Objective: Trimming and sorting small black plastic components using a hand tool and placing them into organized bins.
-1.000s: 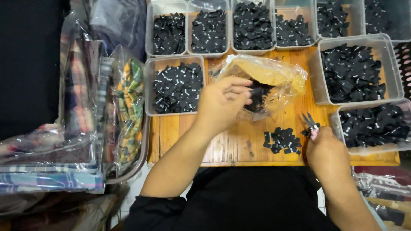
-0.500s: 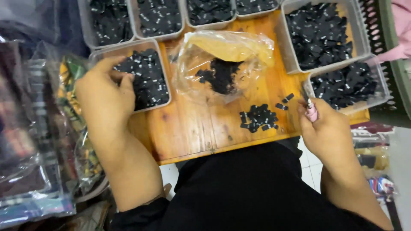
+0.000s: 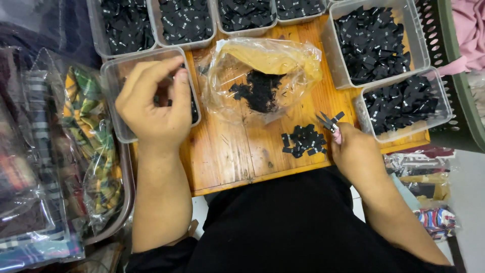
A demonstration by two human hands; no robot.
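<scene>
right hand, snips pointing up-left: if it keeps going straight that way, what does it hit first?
Probably the clear plastic bag holding black labels. The right hand points its snips up-left across bare wooden table, passing just above the loose label pile. Height is unclear, so it may skim over the bag's edge.

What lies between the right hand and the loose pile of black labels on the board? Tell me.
Nothing visible. The right hand holds small snips just right of the pile of black labels, with only bare wooden board between them.

Bright, even light; left edge perhaps blurred.
</scene>
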